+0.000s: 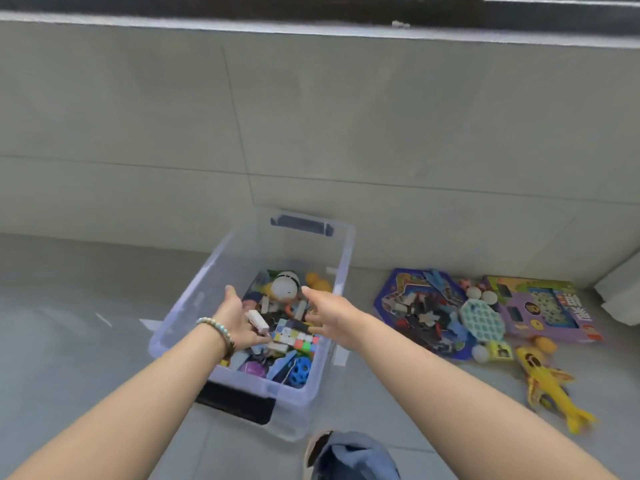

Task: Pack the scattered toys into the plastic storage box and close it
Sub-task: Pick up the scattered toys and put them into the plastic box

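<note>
Both hands hover apart over the storage box (pixel 187 306) — right hand (pixel 329 315) loose-fingered, holding nothing; left hand (pixel 233 322) touches a white block (pixel 258 321), can't tell if it's gripping it.

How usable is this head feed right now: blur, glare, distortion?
Head view: soft all over, toys in the storage box smear together, and blur hides what the left hand grips, if anything; light is even, no hard shadows or glare; wide-angle lens bends the window ledge at the top.
</note>
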